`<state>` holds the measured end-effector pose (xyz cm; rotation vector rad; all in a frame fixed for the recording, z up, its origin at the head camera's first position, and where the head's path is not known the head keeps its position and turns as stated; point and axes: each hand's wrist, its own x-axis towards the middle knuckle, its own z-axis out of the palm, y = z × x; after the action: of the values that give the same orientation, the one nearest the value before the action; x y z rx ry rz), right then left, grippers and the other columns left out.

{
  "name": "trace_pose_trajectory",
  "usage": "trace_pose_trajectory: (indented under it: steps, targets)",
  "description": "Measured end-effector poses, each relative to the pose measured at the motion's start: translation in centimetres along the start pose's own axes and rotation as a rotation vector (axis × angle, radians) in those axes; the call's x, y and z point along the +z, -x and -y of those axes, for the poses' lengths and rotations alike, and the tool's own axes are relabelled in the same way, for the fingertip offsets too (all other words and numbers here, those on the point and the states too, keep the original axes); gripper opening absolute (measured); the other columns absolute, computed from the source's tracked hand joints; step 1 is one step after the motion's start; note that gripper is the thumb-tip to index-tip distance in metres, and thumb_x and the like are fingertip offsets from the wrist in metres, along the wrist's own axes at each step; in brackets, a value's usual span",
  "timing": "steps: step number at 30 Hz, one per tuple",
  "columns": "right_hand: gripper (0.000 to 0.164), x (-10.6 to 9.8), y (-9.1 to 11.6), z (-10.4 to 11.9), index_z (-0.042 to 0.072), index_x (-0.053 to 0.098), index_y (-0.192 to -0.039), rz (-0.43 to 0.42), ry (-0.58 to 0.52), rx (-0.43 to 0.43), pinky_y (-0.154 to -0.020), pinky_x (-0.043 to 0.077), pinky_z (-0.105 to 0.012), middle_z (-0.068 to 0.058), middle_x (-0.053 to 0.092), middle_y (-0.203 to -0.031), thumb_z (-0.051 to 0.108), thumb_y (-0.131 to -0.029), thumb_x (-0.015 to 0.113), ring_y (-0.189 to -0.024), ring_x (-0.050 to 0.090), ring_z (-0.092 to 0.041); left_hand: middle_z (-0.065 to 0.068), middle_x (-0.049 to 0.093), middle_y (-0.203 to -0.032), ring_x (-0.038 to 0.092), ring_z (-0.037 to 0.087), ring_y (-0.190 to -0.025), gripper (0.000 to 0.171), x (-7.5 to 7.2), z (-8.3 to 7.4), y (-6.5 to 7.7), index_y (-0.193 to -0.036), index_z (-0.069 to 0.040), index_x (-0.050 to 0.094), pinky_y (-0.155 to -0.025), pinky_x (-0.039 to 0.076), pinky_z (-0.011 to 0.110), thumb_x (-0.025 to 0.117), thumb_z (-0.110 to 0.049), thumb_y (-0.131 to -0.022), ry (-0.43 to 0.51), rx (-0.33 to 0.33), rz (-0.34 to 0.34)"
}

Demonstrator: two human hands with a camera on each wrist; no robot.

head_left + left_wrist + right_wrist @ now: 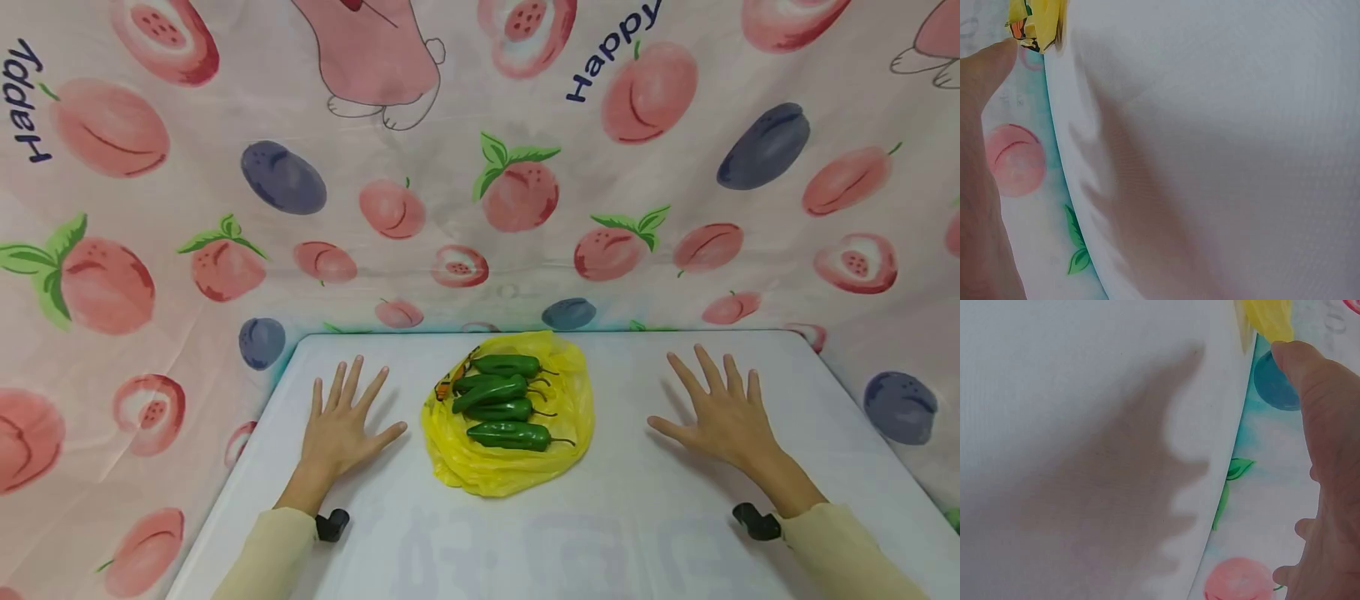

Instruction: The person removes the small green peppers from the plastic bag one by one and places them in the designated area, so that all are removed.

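Several green peppers [501, 410] with thin stems lie in a loose stack on a crumpled yellow plastic bag [487, 475] at the middle of the white table. A small orange and black patterned piece [444, 389] shows at the bag's left edge. To the left of the bag, my left hand [337, 429] is spread with straight fingers and holds nothing. On the other side my right hand [723, 417] is likewise spread and bare. Both hands are apart from the bag and cast shadows on the table. Each wrist view shows the yellow bag only at its top.
The white table [585, 542] ends at a back edge against a hanging cloth [420, 275] printed with peaches and plums. A black wrist camera [332, 526] sits at the left sleeve, and another black wrist camera [756, 522] at the right.
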<state>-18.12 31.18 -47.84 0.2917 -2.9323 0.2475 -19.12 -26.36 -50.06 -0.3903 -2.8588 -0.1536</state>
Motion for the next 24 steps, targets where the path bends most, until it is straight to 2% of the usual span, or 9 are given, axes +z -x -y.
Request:
trace_pose_trajectory:
  steps: [9,15,24]
  targets:
    - [0.108,-0.1,-0.2,0.1,0.023,0.021,-0.164,0.024,0.001,-0.028,-0.108,0.006,-0.082,-0.028,0.019,-0.164,0.071,-0.081,0.071,-0.141,0.018,-0.066,0.01,0.004,-0.173,0.007,0.041,-0.156,0.095,-0.1,-0.2,-0.1,-0.164,-0.033,0.023,-0.119,-0.014,0.06,0.055,-0.078,-0.087,0.004,-0.004,0.019]
    - [0.108,-0.4,-0.8,-0.1,0.025,0.022,-0.164,0.007,0.011,-0.1,-0.107,0.013,-0.082,-0.027,0.023,-0.162,0.068,-0.08,0.074,-0.139,0.025,-0.064,0.009,0.003,-0.173,0.006,0.04,-0.157,0.095,-0.5,-0.6,0.0,-0.165,-0.035,0.021,-0.119,-0.012,0.061,0.054,-0.078,-0.087,0.016,-0.008,0.032]
    - [0.106,-1.5,-1.8,0.0,0.024,0.025,-0.163,-0.008,0.004,-0.199,-0.107,0.019,-0.08,-0.025,0.026,-0.161,0.067,-0.08,0.075,-0.138,0.029,-0.062,0.011,0.006,-0.172,0.011,0.042,-0.155,0.095,-1.3,-0.9,-0.1,-0.165,-0.036,0.02,-0.119,0.004,0.067,0.054,-0.079,-0.087,0.004,0.014,0.013]
